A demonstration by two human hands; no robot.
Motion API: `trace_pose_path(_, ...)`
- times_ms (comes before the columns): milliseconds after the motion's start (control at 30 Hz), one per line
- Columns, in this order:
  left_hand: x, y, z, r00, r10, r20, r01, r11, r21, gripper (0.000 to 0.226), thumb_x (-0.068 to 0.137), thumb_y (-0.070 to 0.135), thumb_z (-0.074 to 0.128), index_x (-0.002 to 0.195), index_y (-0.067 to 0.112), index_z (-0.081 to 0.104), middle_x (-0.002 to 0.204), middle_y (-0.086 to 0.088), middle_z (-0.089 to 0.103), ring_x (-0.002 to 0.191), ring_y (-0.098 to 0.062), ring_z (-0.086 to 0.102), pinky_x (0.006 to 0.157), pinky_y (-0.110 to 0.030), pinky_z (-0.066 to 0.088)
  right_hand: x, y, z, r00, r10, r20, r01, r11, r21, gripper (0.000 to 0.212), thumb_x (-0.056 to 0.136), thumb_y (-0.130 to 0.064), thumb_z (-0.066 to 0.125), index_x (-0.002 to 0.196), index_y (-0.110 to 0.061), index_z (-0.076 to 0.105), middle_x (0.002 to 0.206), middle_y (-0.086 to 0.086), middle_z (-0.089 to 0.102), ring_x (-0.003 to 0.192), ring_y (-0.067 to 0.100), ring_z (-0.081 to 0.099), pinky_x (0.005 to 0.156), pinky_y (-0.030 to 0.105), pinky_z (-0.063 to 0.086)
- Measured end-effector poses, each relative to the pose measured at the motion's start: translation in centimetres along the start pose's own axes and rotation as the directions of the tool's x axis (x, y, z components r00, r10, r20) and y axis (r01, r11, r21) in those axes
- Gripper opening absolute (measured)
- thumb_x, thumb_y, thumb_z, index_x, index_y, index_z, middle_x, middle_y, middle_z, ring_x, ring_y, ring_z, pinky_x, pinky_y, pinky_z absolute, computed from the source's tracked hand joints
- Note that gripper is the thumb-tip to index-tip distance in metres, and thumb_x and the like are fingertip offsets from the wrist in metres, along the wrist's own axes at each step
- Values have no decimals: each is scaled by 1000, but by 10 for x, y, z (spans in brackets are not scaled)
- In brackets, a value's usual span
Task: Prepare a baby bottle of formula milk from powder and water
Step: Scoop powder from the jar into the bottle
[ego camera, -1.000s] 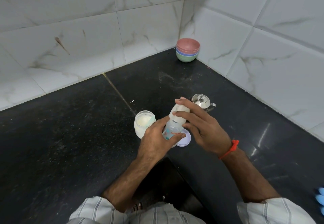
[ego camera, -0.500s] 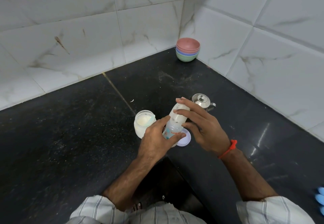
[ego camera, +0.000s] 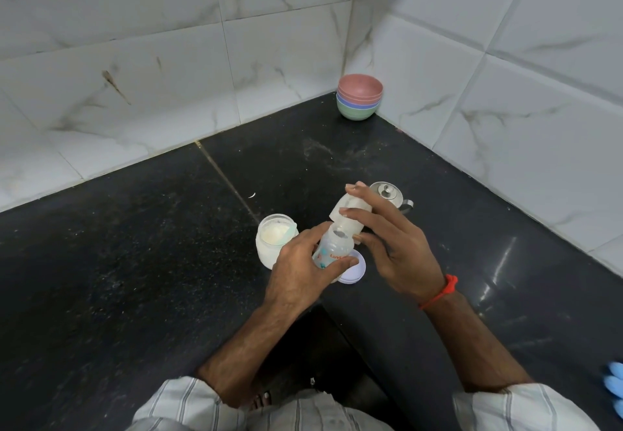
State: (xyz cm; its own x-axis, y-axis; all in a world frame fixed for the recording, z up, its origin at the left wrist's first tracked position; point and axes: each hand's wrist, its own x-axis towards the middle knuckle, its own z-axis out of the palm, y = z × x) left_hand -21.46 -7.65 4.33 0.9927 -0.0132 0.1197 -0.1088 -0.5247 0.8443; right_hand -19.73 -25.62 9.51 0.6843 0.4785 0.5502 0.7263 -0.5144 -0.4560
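My left hand (ego camera: 301, 270) grips the body of a clear baby bottle (ego camera: 332, 250) with red lettering, held upright over the black counter. My right hand (ego camera: 387, 238) holds the white cap (ego camera: 349, 214) by its sides with the fingertips; the cap is tilted and lifted off the bottle's open mouth. An open jar of white formula powder (ego camera: 271, 241) with a pale green scoop in it stands just left of the bottle. The jar's lilac lid (ego camera: 355, 270) lies flat under the bottle. A small steel kettle (ego camera: 387, 193) with a lid stands behind my right hand.
A stack of coloured bowls (ego camera: 360, 100) sits in the far corner where the two tiled walls meet. The black counter (ego camera: 135, 245) wraps round an inner corner by my body. Something blue (ego camera: 615, 386) shows at the right edge.
The cap has come off the bottle's neck and tilted away in my right hand, baring the mouth. My left hand keeps its hold on the bottle.
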Motion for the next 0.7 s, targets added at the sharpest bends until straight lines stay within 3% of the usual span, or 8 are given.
trace_pose_path(100, 0, -1, 0, 1000, -5, -2, 5, 1000, 5, 67, 74, 57, 82, 133, 33, 60, 127, 15, 67, 107, 1, 57, 94, -21, 53, 1, 1, 0, 999, -19, 31, 19, 1000, 7, 42, 91, 21, 62, 128, 1, 66, 153, 18, 49, 149, 32, 41, 114, 45, 46)
trace_pose_path(200, 0, 0, -1, 1000, -1, 6, 1, 1000, -15, 66, 75, 55, 83, 133, 34, 60, 120, 24, 62, 102, 5, 56, 87, -7, 44, 0, 2, -1, 1000, -9, -18, 9, 1000, -8, 42, 90, 22, 62, 127, 2, 66, 151, 19, 49, 148, 34, 42, 115, 39, 45)
trace_pose_path(300, 0, -2, 0, 1000, 9, -3, -9, 1000, -3, 66, 75, 54, 83, 133, 31, 61, 124, 15, 68, 106, 0, 59, 92, -19, 52, 1, 4, -1, 999, -17, 49, 16, 1000, 11, 46, 89, 20, 64, 129, -1, 66, 153, 15, 50, 147, 30, 43, 114, 43, 46)
trace_pose_path(367, -1, -2, -1, 1000, 12, -2, -12, 1000, -8, 66, 75, 54, 83, 133, 31, 61, 127, 13, 68, 108, 0, 58, 94, -19, 52, 0, 5, -1, 999, 36, 18, -36, 998, 47, 49, 88, 20, 65, 129, -5, 66, 153, 10, 50, 147, 26, 44, 112, 43, 48)
trace_pose_path(467, 1, 1, -2, 1000, 15, -12, -15, 1000, -6, 64, 75, 53, 84, 131, 34, 61, 126, 15, 67, 104, 3, 55, 87, -5, 40, -2, 7, 1, 977, 210, -23, -198, 948, 248, 55, 88, 15, 67, 134, -15, 63, 155, 0, 49, 144, 22, 47, 109, 49, 50)
trace_pose_path(567, 3, 3, -2, 1000, 6, -19, -5, 1000, 15, 66, 75, 53, 83, 134, 33, 60, 129, 14, 66, 107, 1, 54, 89, -7, 41, -4, 9, 7, 927, 375, -17, -314, 800, 512, 58, 89, 13, 68, 135, -22, 59, 153, 5, 50, 144, 25, 48, 110, 57, 48)
trace_pose_path(633, 4, 3, -1, 1000, -2, -15, 2, 1000, 25, 68, 75, 54, 83, 135, 33, 59, 131, 12, 66, 110, -1, 54, 93, -14, 46, -4, 10, 8, 905, 424, -20, -340, 752, 564, 58, 89, 11, 68, 136, -22, 56, 152, 8, 51, 142, 25, 50, 109, 57, 48)
trace_pose_path(700, 5, 3, 0, 1000, -2, -14, 2, 1000, 31, 68, 74, 55, 83, 135, 34, 59, 131, 11, 66, 109, 0, 53, 89, -7, 40, -4, 11, 8, 903, 430, -21, -346, 753, 560, 59, 90, 8, 68, 138, -23, 54, 152, 7, 51, 142, 25, 51, 110, 57, 48)
